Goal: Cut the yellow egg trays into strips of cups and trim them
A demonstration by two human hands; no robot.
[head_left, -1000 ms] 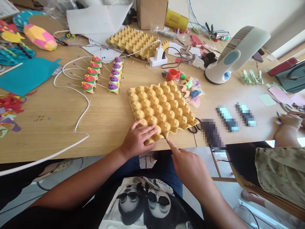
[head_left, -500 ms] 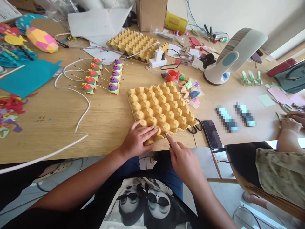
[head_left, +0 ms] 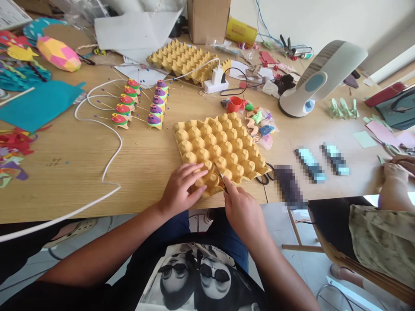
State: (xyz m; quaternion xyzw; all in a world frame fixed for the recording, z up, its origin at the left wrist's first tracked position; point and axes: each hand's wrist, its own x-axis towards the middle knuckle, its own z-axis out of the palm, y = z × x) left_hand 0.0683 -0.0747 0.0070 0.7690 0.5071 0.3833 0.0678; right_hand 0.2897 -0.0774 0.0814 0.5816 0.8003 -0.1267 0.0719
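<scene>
Left hand (head_left: 181, 190) loosely spread on egg tray (head_left: 215, 149); right hand (head_left: 244, 210) grips thin blade (head_left: 220, 176) just beside it; keep left fingertips (head_left: 203, 173) clear.

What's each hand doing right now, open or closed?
Left hand: open, resting on the tray.
Right hand: closed, holding a thin blade against the tray; exact tool type cannot be told.

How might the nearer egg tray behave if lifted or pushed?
The egg tray looks like thin molded pulp, so it's probably light for its size. Its rows of domed cups likely keep it fairly stiff. Broad and low on the table, it would probably slide rather than tip.
</scene>
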